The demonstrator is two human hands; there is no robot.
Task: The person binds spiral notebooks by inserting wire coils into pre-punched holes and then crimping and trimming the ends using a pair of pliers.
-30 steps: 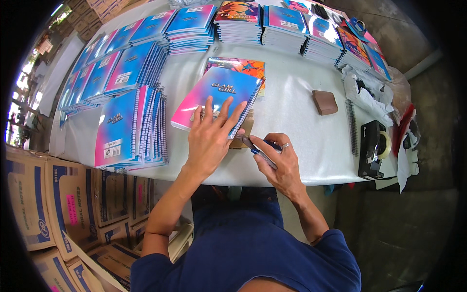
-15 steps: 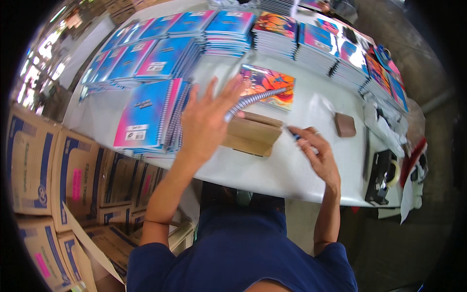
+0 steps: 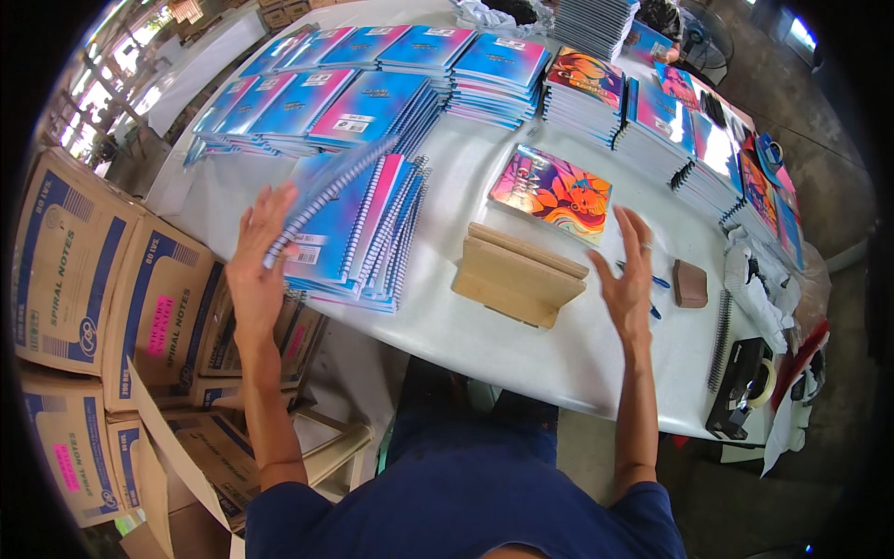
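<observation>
My left hand (image 3: 256,270) grips a spiral notebook (image 3: 328,197) by its lower end. It is tilted and motion-blurred above the nearest stack of blue-and-pink spiral notebooks (image 3: 400,244). On the right, my right hand (image 3: 631,279) is empty with its fingers apart, close to a folded cardboard stand (image 3: 517,279) and a notebook with a bright orange-and-purple cover (image 3: 551,191). A blue pen (image 3: 656,312) lies on the white table beside that hand, partly hidden by it.
More notebook stacks (image 3: 372,102) line the far and left sides of the table (image 3: 438,331). At right sit a brown block (image 3: 690,284), a loose black spiral (image 3: 721,340) and a tape dispenser (image 3: 740,391). Cardboard boxes (image 3: 79,270) are piled at the left, below table height.
My left hand has carried the notebook left, from above the cardboard stand to the near stack. My right hand has let go of the pen and opened. The view has shifted.
</observation>
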